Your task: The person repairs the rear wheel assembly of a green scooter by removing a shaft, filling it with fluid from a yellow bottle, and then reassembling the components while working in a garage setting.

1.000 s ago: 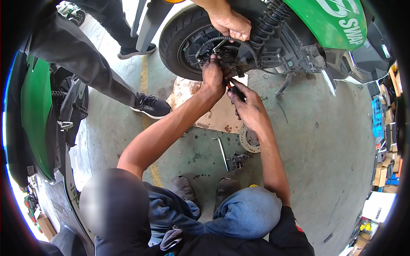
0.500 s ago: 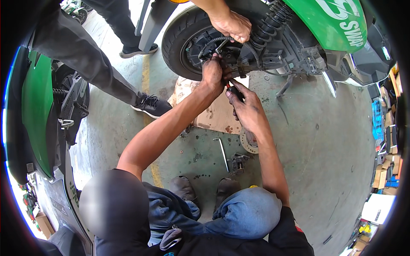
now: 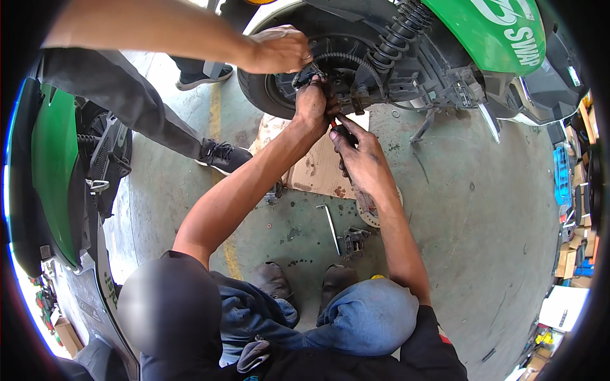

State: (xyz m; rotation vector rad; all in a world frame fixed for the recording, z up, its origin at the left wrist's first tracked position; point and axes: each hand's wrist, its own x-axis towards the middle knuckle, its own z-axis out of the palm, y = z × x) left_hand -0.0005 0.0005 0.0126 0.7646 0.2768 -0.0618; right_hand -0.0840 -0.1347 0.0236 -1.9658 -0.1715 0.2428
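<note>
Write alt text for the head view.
A crouching person's left hand and right hand work at the rear wheel hub of a green scooter, while another person's hand steadies the wheel. An L-shaped wrench lies on the floor.

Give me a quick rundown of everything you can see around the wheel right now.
scooter: one, green body, top, its rear wheel facing the crouching person
shock spring: one, black, above the wheel hub
second scooter: one, green, left edge
cardboard sheet: one, brown, stained, on the floor under the wheel
L-shaped key: one, silver, on the floor
metal bracket part: one, grey, beside the key
brake disc: one, pale, partly hidden under the right forearm
co-worker's hand: one, on the wheel from the top left
co-worker's shoe: one, black
left hand: at the wheel hub
right hand: grips a red-and-black-handled tool
</note>
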